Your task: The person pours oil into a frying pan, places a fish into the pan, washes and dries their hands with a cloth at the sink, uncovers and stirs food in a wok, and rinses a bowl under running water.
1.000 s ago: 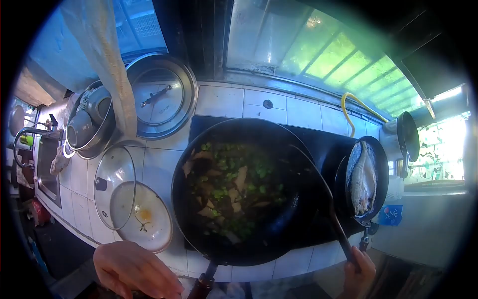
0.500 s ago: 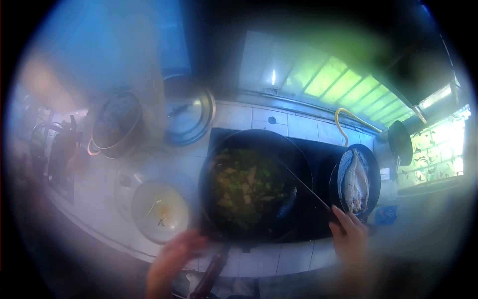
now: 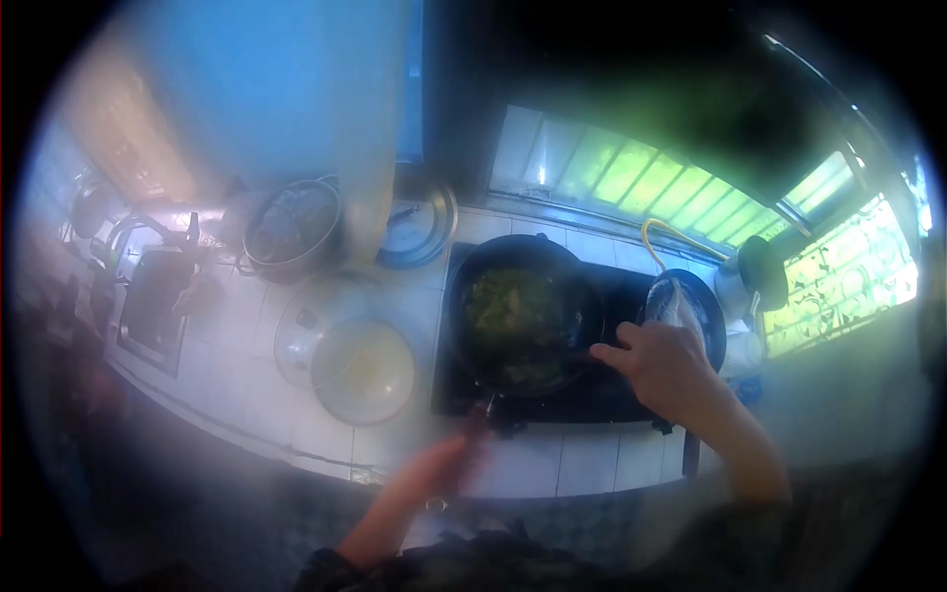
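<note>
A dark wok point(image 3: 476, 367) stands on the black stove, holding chopped green and pale food point(image 3: 508, 306). My left hand point(image 3: 456, 462), blurred, is closed around the wok's handle point(image 3: 480, 414) at the front. Over the stove's right side, my right hand point(image 3: 666, 365) is closed on the handle of a long thin cooking utensil, its thumb pointing at the wok. The utensil's head cannot be made out. Behind my right hand, a dark pan point(image 3: 712, 314) holds a pale whole fish point(image 3: 678, 304), partly covered by the hand.
Left of the stove point(image 3: 621, 400) are a pale bowl point(image 3: 365, 373), a pot point(image 3: 293, 229) and a round lid point(image 3: 419, 232). A sink point(image 3: 156, 301) lies far left. Another pot point(image 3: 762, 274) and a yellow hose point(image 3: 651, 232) are at the back right. Haze blurs parts of the view.
My left hand has moved from beside the bowl onto the wok handle. My right hand has shifted inward, now partly in front of the fish pan. The whole view has shifted.
</note>
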{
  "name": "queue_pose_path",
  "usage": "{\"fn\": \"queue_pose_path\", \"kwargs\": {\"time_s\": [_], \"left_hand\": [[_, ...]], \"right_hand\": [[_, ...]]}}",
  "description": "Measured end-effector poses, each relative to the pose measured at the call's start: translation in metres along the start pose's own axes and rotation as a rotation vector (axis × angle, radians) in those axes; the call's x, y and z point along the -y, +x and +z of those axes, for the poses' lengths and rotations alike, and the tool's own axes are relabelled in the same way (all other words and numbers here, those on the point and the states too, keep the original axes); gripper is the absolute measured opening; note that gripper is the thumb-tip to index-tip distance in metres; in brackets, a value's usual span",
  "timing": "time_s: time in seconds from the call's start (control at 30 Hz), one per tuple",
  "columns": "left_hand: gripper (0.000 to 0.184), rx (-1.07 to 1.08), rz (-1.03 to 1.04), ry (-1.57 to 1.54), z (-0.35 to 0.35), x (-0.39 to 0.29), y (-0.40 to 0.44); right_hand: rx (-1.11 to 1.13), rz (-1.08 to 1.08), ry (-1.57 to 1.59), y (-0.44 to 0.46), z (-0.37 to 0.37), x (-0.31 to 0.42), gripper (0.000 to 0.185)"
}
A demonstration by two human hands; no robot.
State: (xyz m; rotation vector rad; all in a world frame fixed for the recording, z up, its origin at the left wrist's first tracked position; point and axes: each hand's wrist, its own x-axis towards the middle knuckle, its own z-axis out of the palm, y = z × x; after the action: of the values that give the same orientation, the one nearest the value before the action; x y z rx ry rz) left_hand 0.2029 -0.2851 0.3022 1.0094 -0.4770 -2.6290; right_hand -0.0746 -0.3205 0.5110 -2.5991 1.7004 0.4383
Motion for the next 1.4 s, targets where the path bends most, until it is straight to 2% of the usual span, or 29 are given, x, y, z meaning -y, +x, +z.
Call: {"fn": "queue_pose_path", "kwargs": {"time_s": [0.1,0.17,0.2,0.23,0.3,0.37,0.43,0.5,0.67,0.73,0.83,0.9,0.97,1.0,1.1,1.17,1.3,1.33,1.4], "left_hand": [[0.038,0.064,-0.023,-0.121,0.012,-0.005,-0.012],[0.039,0.006,0.001,0.018,0.018,-0.005,-0.016],[0.04,-0.092,0.006,-0.035,0.032,-0.009,-0.02],[0.04,-0.087,0.008,-0.029,0.033,-0.009,-0.02],[0.033,-0.168,0.043,0.106,0.027,-0.007,-0.01],[0.029,-0.15,0.072,0.106,0.021,-0.004,-0.002],[0.029,-0.041,0.101,0.04,0.015,-0.004,0.0],[0.031,-0.006,0.089,0.03,0.018,-0.006,-0.004],[0.035,-0.101,0.034,0.148,0.026,-0.011,-0.008],[0.036,-0.113,0.03,0.21,0.026,-0.01,-0.005],[0.037,0.02,0.052,0.214,0.02,-0.007,0.0],[0.041,0.024,0.06,0.201,0.022,-0.008,-0.001],[0.042,0.036,0.054,0.207,0.022,-0.008,-0.001],[0.044,0.046,0.049,0.215,0.021,-0.01,-0.001],[0.047,0.097,0.027,0.261,0.013,-0.017,0.001],[0.048,0.096,0.035,0.289,0.015,-0.024,-0.005],[0.053,0.094,0.036,0.394,0.01,-0.039,-0.01],[0.054,0.103,0.017,0.412,0.007,-0.043,-0.011],[0.054,0.11,0.007,0.429,0.003,-0.053,-0.011]], "right_hand": [[0.015,0.091,-0.172,-0.027,-0.025,0.009,0.03],[0.061,0.211,-0.153,-0.04,-0.04,0.01,0.029],[0.084,0.221,-0.129,-0.044,-0.049,0.011,0.024],[0.08,0.227,-0.131,-0.045,-0.051,0.011,0.024],[0.131,0.156,-0.064,-0.041,-0.041,0.01,0.02],[0.171,0.204,-0.056,-0.019,-0.008,0.016,0.017],[0.031,0.209,-0.103,-0.003,0.023,0.025,0.014],[-0.01,0.238,-0.129,0.004,0.038,0.029,0.012],[-0.037,0.296,-0.163,-0.021,-0.016,0.047,0.009],[0.051,0.278,-0.169,-0.029,-0.03,0.058,0.011],[0.136,0.243,-0.229,-0.009,0.009,0.057,0.008],[0.086,0.265,-0.263,0.006,0.051,0.045,0.007],[-0.11,0.414,-0.295,0.01,0.059,0.033,0.007],[-0.099,0.439,-0.215,0.007,0.059,0.022,0.007],[0.014,0.544,-0.118,-0.004,0.01,0.015,0.011],[0.056,0.587,-0.108,0.006,0.013,-0.001,0.014],[0.173,0.735,0.022,0.039,0.086,-0.061,0.026],[0.084,0.727,0.095,0.043,0.108,-0.074,0.038],[0.059,0.684,0.121,0.05,0.115,-0.075,0.042]]}}
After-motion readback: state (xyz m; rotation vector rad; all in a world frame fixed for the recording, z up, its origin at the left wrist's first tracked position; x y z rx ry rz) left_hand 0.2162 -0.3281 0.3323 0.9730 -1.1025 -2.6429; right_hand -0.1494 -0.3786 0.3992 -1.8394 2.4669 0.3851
